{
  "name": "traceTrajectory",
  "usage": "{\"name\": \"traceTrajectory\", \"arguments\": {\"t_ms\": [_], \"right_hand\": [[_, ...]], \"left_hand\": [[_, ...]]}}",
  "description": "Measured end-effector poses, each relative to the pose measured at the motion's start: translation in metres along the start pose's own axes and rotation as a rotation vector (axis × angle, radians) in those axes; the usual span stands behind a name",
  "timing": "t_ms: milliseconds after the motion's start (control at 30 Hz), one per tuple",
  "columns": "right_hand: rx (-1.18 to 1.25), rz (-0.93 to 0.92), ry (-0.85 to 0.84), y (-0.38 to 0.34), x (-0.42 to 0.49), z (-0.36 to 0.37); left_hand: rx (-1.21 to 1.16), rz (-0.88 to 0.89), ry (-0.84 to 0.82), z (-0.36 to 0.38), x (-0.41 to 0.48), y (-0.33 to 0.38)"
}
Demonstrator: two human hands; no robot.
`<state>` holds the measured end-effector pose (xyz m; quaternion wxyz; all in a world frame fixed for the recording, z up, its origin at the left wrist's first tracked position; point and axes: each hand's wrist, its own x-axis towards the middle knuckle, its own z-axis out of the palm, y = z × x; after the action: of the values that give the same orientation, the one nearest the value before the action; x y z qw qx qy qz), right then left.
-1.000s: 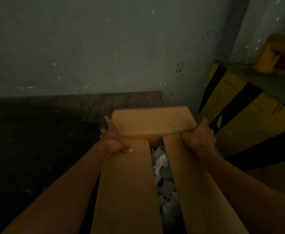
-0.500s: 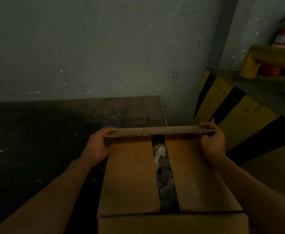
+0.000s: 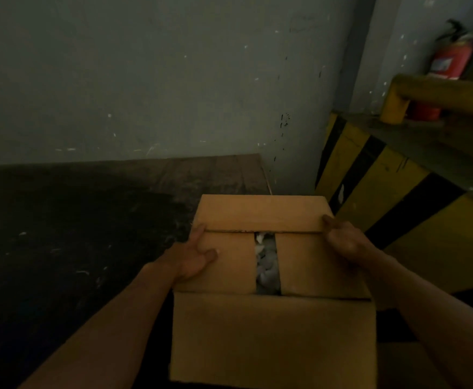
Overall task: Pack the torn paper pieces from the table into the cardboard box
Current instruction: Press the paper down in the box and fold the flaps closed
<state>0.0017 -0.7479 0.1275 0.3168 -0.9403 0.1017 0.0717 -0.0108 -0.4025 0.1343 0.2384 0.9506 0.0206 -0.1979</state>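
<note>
torn paper pieces inside the cardboard box, pale through the slot between the two inner flaps. far flap folded down over them; nearest panel apparently the near flap, not yet folded. left hand clasping the box's left edge, thumb flat on an inner flap; right hand curled round the far flap's right end. risks from here — far flap springing up on release, nothing tucked or taped; box tipping off the right edge of the surface under a hard push, support there impossible to judge.
</note>
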Motion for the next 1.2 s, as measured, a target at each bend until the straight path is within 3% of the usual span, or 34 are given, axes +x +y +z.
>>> {"name": "traceTrajectory", "arguments": {"t_ms": [400, 800, 933, 1067, 1200], "right_hand": [[-0.324, -0.126, 0.154, -0.017, -0.014, 0.030], [-0.372, -0.029, 0.065, -0.010, -0.122, 0.036], [-0.459, -0.128, -0.014, -0.027, -0.165, 0.036], [-0.292, -0.190, -0.292, -0.066, -0.199, 0.012], [-0.427, -0.345, -0.235, -0.097, -0.218, -0.021]], "left_hand": [[0.009, -0.159, 0.011, 0.007, -0.004, 0.005], [-0.390, -0.295, 0.016, 0.030, -0.094, -0.006], [-0.331, -0.281, -0.026, 0.011, -0.112, -0.006], [-0.385, -0.298, -0.132, -0.017, -0.127, -0.007], [-0.576, -0.356, -0.111, -0.027, -0.138, -0.013]]}}
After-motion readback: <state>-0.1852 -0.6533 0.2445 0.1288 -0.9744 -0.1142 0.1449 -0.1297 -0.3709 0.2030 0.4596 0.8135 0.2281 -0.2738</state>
